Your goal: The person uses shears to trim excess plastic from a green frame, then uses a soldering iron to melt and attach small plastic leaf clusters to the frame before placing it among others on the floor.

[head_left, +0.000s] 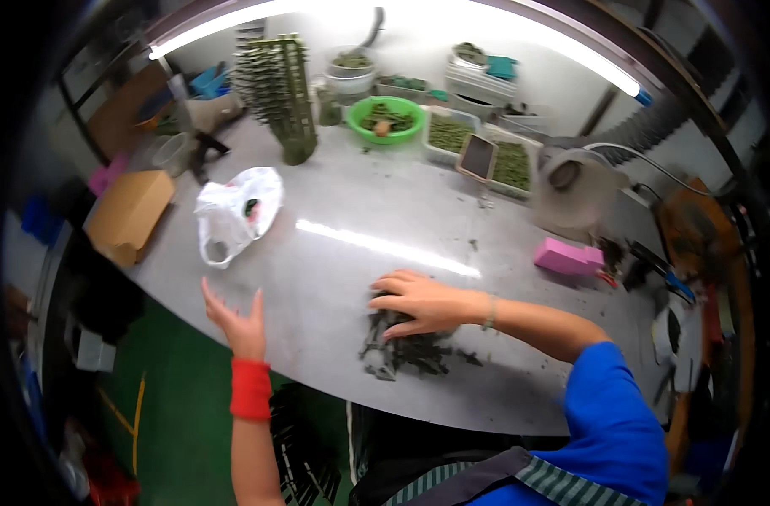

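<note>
My right hand (425, 305) lies spread over a loose pile of small dark grey-green pieces (418, 354) near the front edge of the metal table. Its fingers touch the pile's upper side and cover part of it. Blur keeps the kind of the pieces from showing. Off the table's front left edge, my left hand (238, 327) hangs in the air with fingers apart, holding nothing; a red wristband (250, 390) is on that wrist. Just beyond it, a crumpled white plastic bag (262, 190) rests on the table.
A cardboard box (132, 211) stands at the left edge. Along the back are a tall rack of green pieces (275, 93), a green bowl (417, 128) and trays of green pieces (449, 133). A pink block (566, 256) and a translucent hood (570, 202) stand at right.
</note>
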`<action>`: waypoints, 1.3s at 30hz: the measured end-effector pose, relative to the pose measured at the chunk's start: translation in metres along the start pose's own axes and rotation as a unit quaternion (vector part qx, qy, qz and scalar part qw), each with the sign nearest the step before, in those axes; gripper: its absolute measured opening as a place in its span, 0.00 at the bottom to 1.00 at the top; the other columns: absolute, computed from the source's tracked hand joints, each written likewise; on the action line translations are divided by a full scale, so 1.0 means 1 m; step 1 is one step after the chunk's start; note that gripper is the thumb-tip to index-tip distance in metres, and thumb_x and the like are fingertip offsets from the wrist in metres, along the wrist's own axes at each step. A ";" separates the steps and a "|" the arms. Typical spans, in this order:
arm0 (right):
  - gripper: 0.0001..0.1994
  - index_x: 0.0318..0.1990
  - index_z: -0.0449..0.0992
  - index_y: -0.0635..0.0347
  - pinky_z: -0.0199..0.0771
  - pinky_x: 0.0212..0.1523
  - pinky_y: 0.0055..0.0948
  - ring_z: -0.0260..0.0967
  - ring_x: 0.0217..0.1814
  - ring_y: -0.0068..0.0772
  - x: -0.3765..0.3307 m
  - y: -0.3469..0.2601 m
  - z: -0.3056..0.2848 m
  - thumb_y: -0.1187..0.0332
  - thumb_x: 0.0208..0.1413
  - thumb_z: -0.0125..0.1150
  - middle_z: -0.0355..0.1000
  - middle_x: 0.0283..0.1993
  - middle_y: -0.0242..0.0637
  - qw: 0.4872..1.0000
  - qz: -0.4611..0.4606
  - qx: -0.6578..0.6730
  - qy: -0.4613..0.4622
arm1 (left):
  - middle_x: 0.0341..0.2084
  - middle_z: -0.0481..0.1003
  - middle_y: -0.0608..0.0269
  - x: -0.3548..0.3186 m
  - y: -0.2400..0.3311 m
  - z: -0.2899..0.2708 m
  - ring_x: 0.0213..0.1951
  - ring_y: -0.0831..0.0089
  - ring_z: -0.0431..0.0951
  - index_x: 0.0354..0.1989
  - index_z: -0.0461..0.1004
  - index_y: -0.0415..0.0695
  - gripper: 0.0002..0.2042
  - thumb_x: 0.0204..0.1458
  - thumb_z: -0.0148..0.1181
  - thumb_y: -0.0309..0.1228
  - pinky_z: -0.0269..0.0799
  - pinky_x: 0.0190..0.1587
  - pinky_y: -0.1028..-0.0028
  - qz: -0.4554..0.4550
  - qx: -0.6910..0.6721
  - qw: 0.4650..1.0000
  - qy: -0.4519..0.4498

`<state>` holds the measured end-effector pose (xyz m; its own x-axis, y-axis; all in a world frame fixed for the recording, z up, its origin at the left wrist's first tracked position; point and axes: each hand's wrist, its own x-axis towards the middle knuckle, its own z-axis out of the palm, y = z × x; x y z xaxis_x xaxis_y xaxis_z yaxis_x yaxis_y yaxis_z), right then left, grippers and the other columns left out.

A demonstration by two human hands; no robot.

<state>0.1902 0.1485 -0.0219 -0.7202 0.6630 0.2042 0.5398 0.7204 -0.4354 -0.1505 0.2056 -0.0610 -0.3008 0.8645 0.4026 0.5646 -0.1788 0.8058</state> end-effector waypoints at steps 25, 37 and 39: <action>0.18 0.46 0.79 0.65 0.74 0.41 0.35 0.74 0.37 0.29 0.181 0.020 -0.034 0.60 0.55 0.60 0.78 0.36 0.37 0.852 0.223 0.453 0.142 | 0.44 0.75 0.63 0.088 0.008 -0.017 0.45 0.77 0.72 0.65 0.62 0.42 0.24 0.65 0.51 0.42 0.66 0.52 0.76 -0.072 -0.125 0.984 -0.104; 0.11 0.42 0.71 0.64 0.70 0.48 0.54 0.66 0.50 0.41 0.119 0.067 -0.005 0.68 0.59 0.47 0.67 0.47 0.43 0.579 0.433 0.646 0.242 | 0.46 0.74 0.61 0.062 0.027 0.060 0.41 0.75 0.75 0.57 0.68 0.41 0.22 0.61 0.56 0.43 0.71 0.41 0.74 -0.291 -0.215 0.819 -0.445; 0.11 0.43 0.70 0.65 0.71 0.49 0.53 0.67 0.49 0.42 0.120 0.063 -0.004 0.68 0.59 0.47 0.68 0.47 0.44 0.550 0.426 0.678 0.238 | 0.46 0.74 0.60 0.056 0.033 0.056 0.42 0.75 0.75 0.57 0.68 0.42 0.22 0.61 0.56 0.44 0.72 0.43 0.74 -0.260 -0.187 0.820 -0.474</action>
<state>0.1391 0.2744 -0.0208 -0.0873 0.8527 -0.5150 -0.4609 -0.4929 -0.7380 -0.1055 0.2749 -0.0358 0.4073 0.8142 -0.4137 0.2208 0.3518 0.9097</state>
